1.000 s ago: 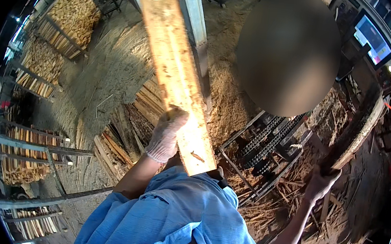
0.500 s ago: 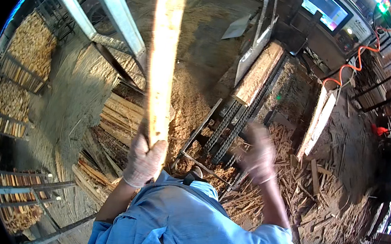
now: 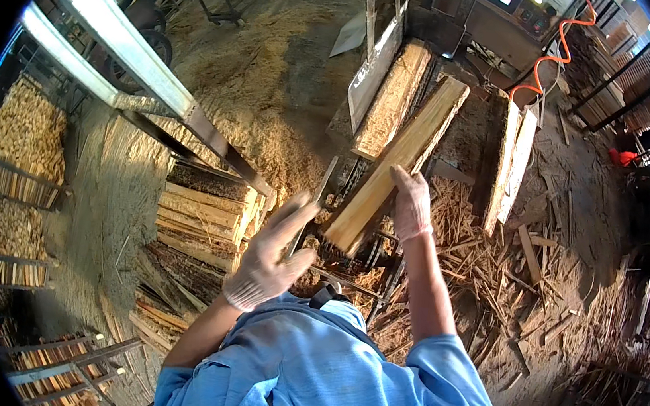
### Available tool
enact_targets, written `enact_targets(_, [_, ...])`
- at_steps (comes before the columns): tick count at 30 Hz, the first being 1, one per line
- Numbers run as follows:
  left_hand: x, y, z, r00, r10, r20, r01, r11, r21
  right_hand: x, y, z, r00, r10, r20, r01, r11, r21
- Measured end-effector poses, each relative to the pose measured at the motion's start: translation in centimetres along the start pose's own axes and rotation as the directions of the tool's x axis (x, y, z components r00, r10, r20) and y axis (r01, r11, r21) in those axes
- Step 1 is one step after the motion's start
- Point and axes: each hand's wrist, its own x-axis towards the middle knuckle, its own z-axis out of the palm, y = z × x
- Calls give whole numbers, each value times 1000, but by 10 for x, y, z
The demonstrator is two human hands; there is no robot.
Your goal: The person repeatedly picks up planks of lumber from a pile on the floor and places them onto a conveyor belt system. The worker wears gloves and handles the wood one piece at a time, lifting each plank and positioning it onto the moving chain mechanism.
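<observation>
A flat wooden plank [image 3: 394, 171] lies slantwise over the chain conveyor [image 3: 356, 176], its near end toward me. My right hand [image 3: 411, 205], in a pale knit glove, has its fingers closed on the plank's right edge. To the left of the plank's near end, my gloved left hand [image 3: 273, 253] is raised, thumb and fingers apart, holding nothing. Beyond the held plank, a thick bark-edged board [image 3: 395, 99] rests on the conveyor against an upright metal plate [image 3: 375, 68].
Stacked boards [image 3: 199, 217] lie left of the conveyor, beside a metal post [image 3: 226, 152]. Split slabs [image 3: 510, 164] stand to its right, above scattered wood scraps [image 3: 507, 296]. An orange coiled hose [image 3: 558, 57] hangs near the machine. Racks of cut wood [image 3: 27, 145] line the far left.
The plank, earlier upright in my left hand, now lies over the conveyor with my right hand on it. My left hand has let go and opened. The whole view has shifted somewhat.
</observation>
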Motion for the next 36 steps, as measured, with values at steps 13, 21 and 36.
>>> enact_targets(13, [-281, -71, -35, 266, -913, -308, 755, 396, -523, 202, -68, 47, 964, -248, 95, 102, 16, -995])
enact_targets(21, [-366, -48, -11, -207, -915, -345, 573, 172, -801, 206, -34, 34, 842, -348, 411, 398, -112, -910])
enact_targets(36, [-347, -203, -92, -23, -994, -108, 719, 59, -693, -7, 266, 204, 716, 660, 229, 95, 233, -968])
